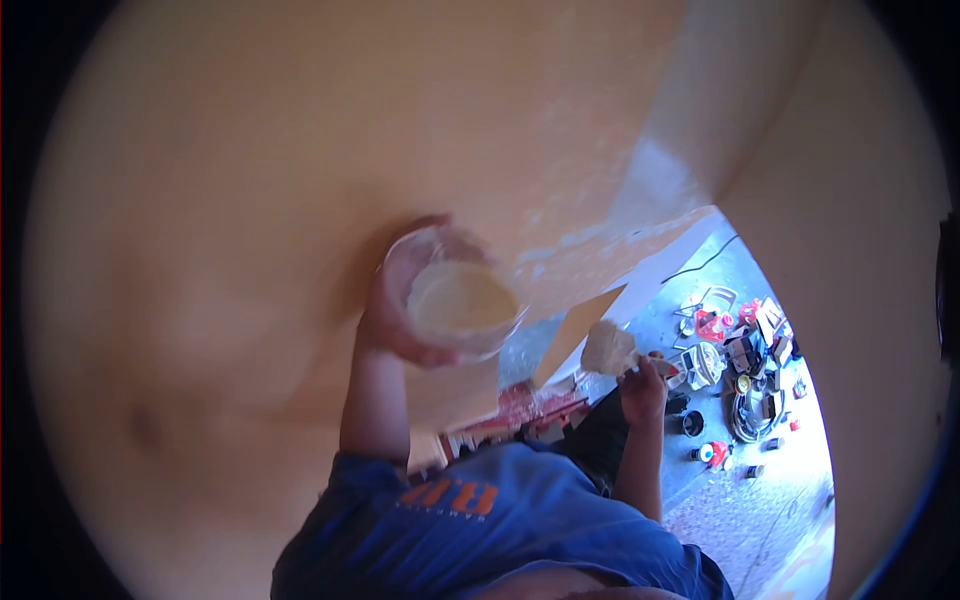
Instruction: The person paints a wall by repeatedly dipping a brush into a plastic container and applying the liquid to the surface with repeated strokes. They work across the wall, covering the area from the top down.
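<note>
My left hand (405,290) is wrapped round a clear bowl (468,305) that holds a pale cream paste. The bowl is close to the tan wall (250,200), with its open side facing the camera. Lower and to the right, my right hand (643,388) grips the handle of a putty knife. A thick lump of pale paste (608,350) covers the knife's blade. Pale smears mark the wall to the right of the bowl.
Far below at the right, the floor (730,510) holds a black bucket (692,423), red items (712,325), cans, boxes and coiled hose. A red structure (520,405) shows beneath the wall. Another tan wall (860,250) rises at the right.
</note>
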`<state>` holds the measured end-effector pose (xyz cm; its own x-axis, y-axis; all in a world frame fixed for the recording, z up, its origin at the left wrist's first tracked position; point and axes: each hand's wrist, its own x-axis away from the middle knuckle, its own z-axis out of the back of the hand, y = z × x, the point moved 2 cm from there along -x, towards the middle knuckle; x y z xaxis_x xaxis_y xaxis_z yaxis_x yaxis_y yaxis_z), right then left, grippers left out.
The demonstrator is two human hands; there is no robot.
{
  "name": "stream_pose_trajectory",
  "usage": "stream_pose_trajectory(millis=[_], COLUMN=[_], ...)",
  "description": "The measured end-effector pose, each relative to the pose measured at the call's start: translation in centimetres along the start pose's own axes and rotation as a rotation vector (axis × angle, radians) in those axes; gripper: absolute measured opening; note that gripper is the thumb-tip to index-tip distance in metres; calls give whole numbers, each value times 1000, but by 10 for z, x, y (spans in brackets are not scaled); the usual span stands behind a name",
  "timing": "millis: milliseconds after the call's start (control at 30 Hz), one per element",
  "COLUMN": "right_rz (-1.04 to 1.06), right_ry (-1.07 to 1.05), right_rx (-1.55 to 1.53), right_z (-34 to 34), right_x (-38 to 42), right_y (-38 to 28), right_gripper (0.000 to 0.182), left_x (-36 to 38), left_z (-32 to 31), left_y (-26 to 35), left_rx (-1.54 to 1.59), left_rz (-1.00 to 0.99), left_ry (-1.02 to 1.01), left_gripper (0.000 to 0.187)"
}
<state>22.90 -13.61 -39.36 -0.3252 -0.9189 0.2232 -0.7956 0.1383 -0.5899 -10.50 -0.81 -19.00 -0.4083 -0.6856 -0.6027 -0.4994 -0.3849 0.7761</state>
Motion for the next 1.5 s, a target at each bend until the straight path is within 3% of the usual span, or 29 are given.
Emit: stream_pose_trajectory(millis=[133,200,533,600,733,800,867,900,933,1000,1233,1333,1500], right_rz=[-18,-29,-64,-55,-68,-53,-77,-111,-110,-158,-254,-223,-235], right_ry=[-53,11,75,109,88,77,36,-94,-93,-210,-472,-463,-408], right_rx=[-34,-22,-20,-31,-121,-240,-327,-412,-440,-614,-767,-758,-725], right_z=[4,3,15,16,18,8,0,-4,-7,-49,-90,-94,-93], right_x=[6,8,8,7,6,9,11,9,12,27,39,39,41], right_y=[4,6,14,16,19,26,30,32,36,26,22,19,19], right_gripper=[15,14,12,12,12,11,11,16,37,40,41,40,38], left_x=[22,31,76,87,101,108,111,111,111,111,109,108,104], left_z=[3,6,-28,-33,-52,-59,-67,-71,-76,-84,-99,-99,-99], left_y=[-19,-28,-62,-70,-81,-88,-93,-95,-97,-100,-109,-110,-104], left_rx=[-30,-102,117,64,82,-51,-23,-47,-72,-40,-175,-134,-332], left_rz=[8,-18,37,192,232,230,215,232,250,251,201,175,136], left_ry=[99,-1,77,108,147,165,131,120,110,96,-112,-75,-197], left_gripper=[114,114,117,120,116,116,116,119,122,121,119,121,123])
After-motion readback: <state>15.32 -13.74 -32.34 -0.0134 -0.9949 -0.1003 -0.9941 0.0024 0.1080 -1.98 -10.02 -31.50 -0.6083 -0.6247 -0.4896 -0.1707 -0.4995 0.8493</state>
